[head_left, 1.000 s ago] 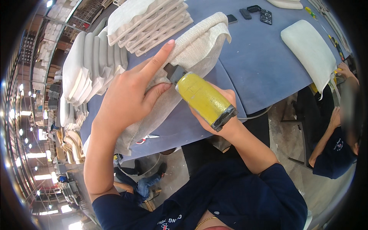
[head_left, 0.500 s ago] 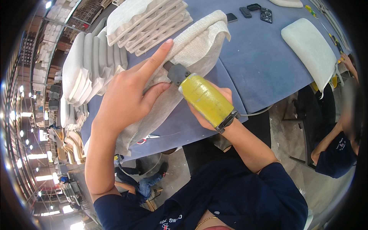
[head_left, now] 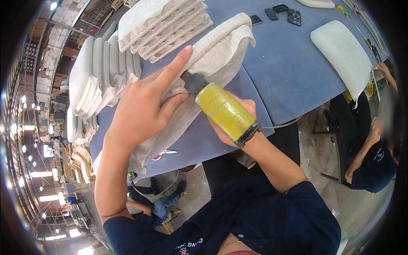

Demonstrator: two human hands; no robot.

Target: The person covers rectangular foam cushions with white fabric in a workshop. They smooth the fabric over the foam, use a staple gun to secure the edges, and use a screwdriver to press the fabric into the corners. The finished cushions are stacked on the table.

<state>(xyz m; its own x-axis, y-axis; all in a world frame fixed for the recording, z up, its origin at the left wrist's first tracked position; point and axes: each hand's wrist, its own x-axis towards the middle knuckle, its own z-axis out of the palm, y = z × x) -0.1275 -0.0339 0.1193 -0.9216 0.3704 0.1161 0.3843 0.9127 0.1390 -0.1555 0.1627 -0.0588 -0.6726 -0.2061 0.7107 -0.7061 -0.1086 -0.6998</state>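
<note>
My right hand [head_left: 250, 108] is closed around the handle of a yellow staple gun [head_left: 224, 111] with a black nose and end cap. Its nose rests at a piece of beige woven upholstery fabric [head_left: 223, 40], which is folded over on the table. The exact contact point is hidden. My left hand [head_left: 142, 102] grips this fabric left of the nose, with the index finger stretched along the fold and the thumb pressing below it. The other fingers are mostly out of sight. A thin, pale cloth layer [head_left: 178, 127] hangs beneath the fabric toward the table's near edge.
Stacked slatted pieces [head_left: 170, 34] and padded cushions [head_left: 102, 68] stand at the left on the blue table [head_left: 293, 76]. Red-handled scissors [head_left: 163, 154] lie near the front edge. A pale cushion [head_left: 342, 49] lies right, near a co-worker [head_left: 374, 165]. A hose [head_left: 282, 126] runs right.
The staple gun has shifted slightly left, its nose a little lower. My left hand stays nearly in place. At the right, the co-worker's forearm has lifted.
</note>
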